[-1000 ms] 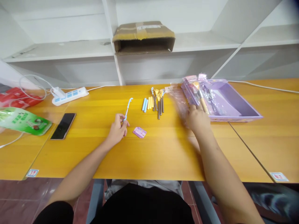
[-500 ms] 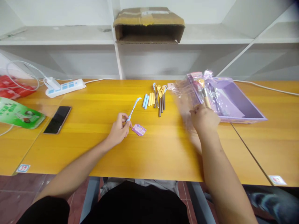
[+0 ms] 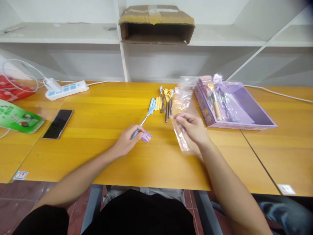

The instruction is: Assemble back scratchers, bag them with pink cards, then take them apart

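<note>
My left hand is closed round the blue handle of a back scratcher, whose metal rod and blue claw head point up and away to the right. A small purple card lies under its fingers on the table. Between thumb and fingers, my right hand pinches a clear plastic bag, which hangs above and below the grip. Beyond the hands lie loose blue handles, yellow handles and several metal rods with yellow or blue claw heads.
A purple box at the right holds packaged items in clear plastic. On the left are a phone, a power strip and a green packet. An open cardboard box sits on the shelf above.
My right hand has moved left from the purple box, bringing the plastic bag with it. The back scratcher in my left hand has turned, so its claw head now faces broadside near the blue handles.
</note>
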`<state>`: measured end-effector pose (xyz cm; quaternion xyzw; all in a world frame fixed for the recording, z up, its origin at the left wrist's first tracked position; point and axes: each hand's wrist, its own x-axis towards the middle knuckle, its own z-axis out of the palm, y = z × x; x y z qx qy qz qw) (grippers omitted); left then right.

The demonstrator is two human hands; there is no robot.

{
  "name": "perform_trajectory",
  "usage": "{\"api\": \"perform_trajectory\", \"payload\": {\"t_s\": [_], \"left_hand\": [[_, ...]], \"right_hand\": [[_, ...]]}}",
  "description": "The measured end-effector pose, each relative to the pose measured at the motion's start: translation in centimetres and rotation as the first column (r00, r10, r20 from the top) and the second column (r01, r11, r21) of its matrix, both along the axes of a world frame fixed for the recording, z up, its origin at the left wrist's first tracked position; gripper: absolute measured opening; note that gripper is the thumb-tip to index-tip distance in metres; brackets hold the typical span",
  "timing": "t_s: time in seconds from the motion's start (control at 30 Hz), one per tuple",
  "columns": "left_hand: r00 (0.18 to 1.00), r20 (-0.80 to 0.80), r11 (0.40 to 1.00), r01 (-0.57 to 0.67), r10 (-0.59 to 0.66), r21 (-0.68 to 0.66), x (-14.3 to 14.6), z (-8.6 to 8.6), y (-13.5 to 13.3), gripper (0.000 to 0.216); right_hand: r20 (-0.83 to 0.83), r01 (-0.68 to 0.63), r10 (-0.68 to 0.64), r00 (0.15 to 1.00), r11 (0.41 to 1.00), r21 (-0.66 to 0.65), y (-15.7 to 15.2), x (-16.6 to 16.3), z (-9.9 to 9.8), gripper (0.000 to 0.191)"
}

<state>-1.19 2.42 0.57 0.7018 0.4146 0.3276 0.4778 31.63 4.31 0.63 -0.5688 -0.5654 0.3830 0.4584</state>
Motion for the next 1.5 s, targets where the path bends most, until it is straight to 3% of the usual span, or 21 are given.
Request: {"api": "perform_trajectory", "payload": {"t_s": [0.07,0.2,0.37,0.47,0.6,0.8,0.87,0.93,1.03,1.17,1.23,1.33,1.43,1.5], "left_hand": [[0.995,0.013,0.995,0.101,-0.102,0.011,0.2,0.2,-0.4,0.032],[0.969,0.011,0.969,0.247,-0.247,0.006,0.8,0.2,-1.0,0.040],[0.978,-0.022,0.978,0.207,-0.207,-0.004,1.6,-0.2,-1.8,0.028],[0.986,0.038,0.985,0.164,-0.162,-0.050,1.7,-0.2,-1.9,0.024],[0.986,0.077,0.983,0.158,-0.151,-0.090,1.4,-0.2,-1.7,0.026],[0.974,0.005,0.973,0.228,-0.229,0.029,1.5,0.1,-1.9,0.023],[0.973,-0.013,0.971,0.232,-0.231,0.050,1.5,0.1,-2.0,0.022],[0.979,0.041,0.978,0.199,-0.201,0.058,1.4,-0.2,-2.0,0.023],[0.956,0.280,0.995,0.098,-0.084,-0.035,1.0,-0.5,-1.6,0.027],[0.832,0.530,0.981,-0.086,0.165,-0.171,0.5,-0.5,-0.6,0.036],[0.769,0.588,0.966,-0.160,0.250,-0.201,0.2,-0.3,0.1,0.039],[0.729,0.597,0.942,-0.243,0.334,-0.231,0.0,0.0,0.9,0.038],[0.732,0.565,0.925,-0.305,0.381,-0.228,-0.2,0.1,1.4,0.039],[0.721,0.567,0.917,-0.322,0.398,-0.233,-0.3,0.3,1.5,0.041]], "right_hand": [[-0.104,-0.090,0.086,0.991,0.995,-0.040,-0.5,-2.6,-0.7,0.046],[-0.154,-0.172,0.173,0.973,0.985,0.018,-1.8,-6.8,-1.6,0.044],[-0.047,-0.271,0.279,0.959,0.953,0.135,-3.6,-8.7,-1.4,0.036],[-0.150,-0.362,0.385,0.911,0.918,0.161,-4.1,-8.3,-1.3,0.042],[-0.231,-0.406,0.407,0.884,0.912,0.057,-3.8,-8.1,-1.3,0.045],[-0.336,-0.509,0.450,0.827,0.854,-0.109,-3.4,-9.3,-2.1,0.051],[-0.342,-0.480,0.421,0.840,0.871,-0.105,-3.3,-9.3,-2.3,0.052],[-0.361,-0.397,0.348,0.865,0.915,-0.071,-3.0,-8.7,-2.3,0.052],[-0.492,-0.242,0.202,0.847,0.970,-0.020,-2.4,-7.3,-1.6,0.042],[-0.665,-0.148,0.144,0.733,0.988,0.050,-2.0,-5.6,0.1,0.023],[-0.681,-0.130,0.135,0.720,0.990,0.059,-2.2,-5.1,0.7,0.021],[-0.581,-0.181,0.170,0.796,0.983,0.038,-2.8,-4.9,0.9,0.030],[-0.344,-0.347,0.323,0.882,0.938,-0.009,-3.6,-5.1,0.6,0.044],[-0.195,-0.448,0.433,0.880,0.893,-0.040,-4.0,-5.4,0.5,0.046]]}}
